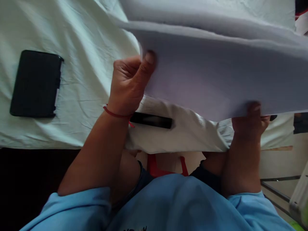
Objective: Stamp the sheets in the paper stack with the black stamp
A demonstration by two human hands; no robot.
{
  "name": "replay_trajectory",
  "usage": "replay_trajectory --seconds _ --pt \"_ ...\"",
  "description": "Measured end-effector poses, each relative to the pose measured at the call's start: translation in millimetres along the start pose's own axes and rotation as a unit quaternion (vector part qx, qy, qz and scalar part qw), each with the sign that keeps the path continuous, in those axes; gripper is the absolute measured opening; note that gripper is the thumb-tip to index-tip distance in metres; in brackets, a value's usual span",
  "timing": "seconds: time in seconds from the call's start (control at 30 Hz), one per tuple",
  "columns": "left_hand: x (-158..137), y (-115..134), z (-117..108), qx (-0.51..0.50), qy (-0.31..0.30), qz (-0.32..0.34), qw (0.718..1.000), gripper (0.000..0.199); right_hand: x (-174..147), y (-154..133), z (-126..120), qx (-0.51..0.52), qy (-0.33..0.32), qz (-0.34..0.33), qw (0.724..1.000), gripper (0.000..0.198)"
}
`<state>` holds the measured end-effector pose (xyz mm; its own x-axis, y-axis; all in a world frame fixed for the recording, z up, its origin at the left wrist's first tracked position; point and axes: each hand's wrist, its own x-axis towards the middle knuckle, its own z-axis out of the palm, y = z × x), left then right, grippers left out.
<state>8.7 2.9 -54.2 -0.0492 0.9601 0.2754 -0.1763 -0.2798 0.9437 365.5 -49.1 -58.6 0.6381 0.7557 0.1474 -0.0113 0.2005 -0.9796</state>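
A large white sheet (197,70), which looks like paper or thin fabric, spans the space between my hands above the table. My left hand (132,80) pinches its left edge, with the thumb on top and a red string round the wrist. Down at the near edge, my right hand (251,118) grips the sheet with its thumb over it; the fingers are partly hidden beneath and slightly blurred. A fold or second layer runs across the sheet's far part. Below the left part of the sheet lies a black flat bar-shaped object (152,120).
A pale green cloth (79,96) with wrinkles covers the table. A black tablet-like case (36,83) lies at the left. Under the near edge shows a red plastic chair or stool (154,166). Metal tubes (276,192) stand at the lower right.
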Motion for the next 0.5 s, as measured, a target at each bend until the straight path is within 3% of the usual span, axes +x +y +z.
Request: replay_trajectory --seconds 0.07,0.13,0.27,0.43,0.5 --pt "5 -8 -2 0.018 0.018 0.048 0.999 0.086 -6 -3 4 0.026 0.032 0.001 0.999 0.067" --pt "9 -16 -6 0.035 -0.001 0.077 0.996 0.072 -8 -6 6 0.035 0.037 0.000 0.999 0.067" --pt "11 -24 -10 0.021 -0.059 0.105 0.993 0.045 -7 -10 8 0.039 -0.011 -0.018 0.999 0.063" --pt "3 2 4 -0.006 -0.013 0.080 0.997 0.062 0 -4 10 0.052 0.013 -0.044 0.998 0.064" --pt "2 11 7 -0.009 -0.040 0.036 0.999 0.058 6 -1 6 0.057 0.029 -0.054 0.996 0.064"
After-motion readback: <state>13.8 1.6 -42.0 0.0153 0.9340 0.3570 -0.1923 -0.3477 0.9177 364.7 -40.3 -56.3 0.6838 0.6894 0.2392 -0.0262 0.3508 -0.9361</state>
